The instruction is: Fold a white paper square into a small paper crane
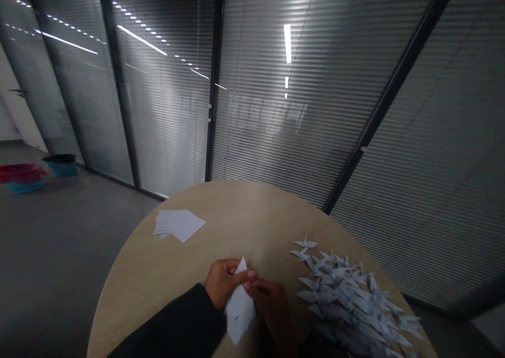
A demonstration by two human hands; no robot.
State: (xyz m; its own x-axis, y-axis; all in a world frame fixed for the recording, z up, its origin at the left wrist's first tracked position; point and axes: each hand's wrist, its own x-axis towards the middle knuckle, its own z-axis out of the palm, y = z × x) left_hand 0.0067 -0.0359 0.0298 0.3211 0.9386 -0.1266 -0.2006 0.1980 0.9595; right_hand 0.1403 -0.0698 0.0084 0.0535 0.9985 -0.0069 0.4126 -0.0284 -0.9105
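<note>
Between my two hands is a partly folded piece of white paper (240,316), long and pointed at its top and bottom ends. My left hand (224,280) grips its upper left side, with the thumb laid across the front. From the right, my right hand (270,297) pinches the paper's edge, its fingertips meeting the left thumb. To the right of my hands lies a heap of folded white paper cranes (351,295). A small stack of white paper sheets (179,224) rests at the upper left of the table.
The round wooden table (252,205) stands close to a glass partition (292,126) with blinds and dark frames. On the grey floor at the left are a blue bin with a red liner (24,178) and another with a black liner (61,165).
</note>
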